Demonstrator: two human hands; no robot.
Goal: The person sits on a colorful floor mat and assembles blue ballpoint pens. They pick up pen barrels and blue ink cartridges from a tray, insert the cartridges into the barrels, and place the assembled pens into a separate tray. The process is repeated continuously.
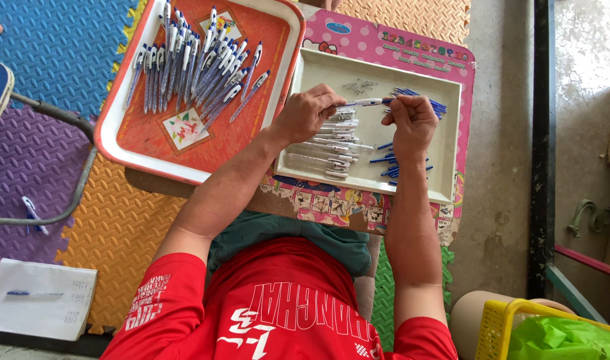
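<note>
My hands meet over the white tray, a pen pinched between them.

My left hand (308, 112) grips the pen's (365, 103) white barrel; my right hand (411, 121) closes its fingertips on the blue end, above the middle of the tray (445, 193). Clear barrels (325, 150) lie in a pile along the tray's left side, blue refills (418, 99) near its far right corner. Finished pens (198, 67) crowd the far end of the orange tray (138, 143) beside it.

Red short-sleeved shirt (278, 313) with white lettering across the chest and sleeve; green-grey shorts (298, 237) at twelve o'clock; bare forearms.
</note>
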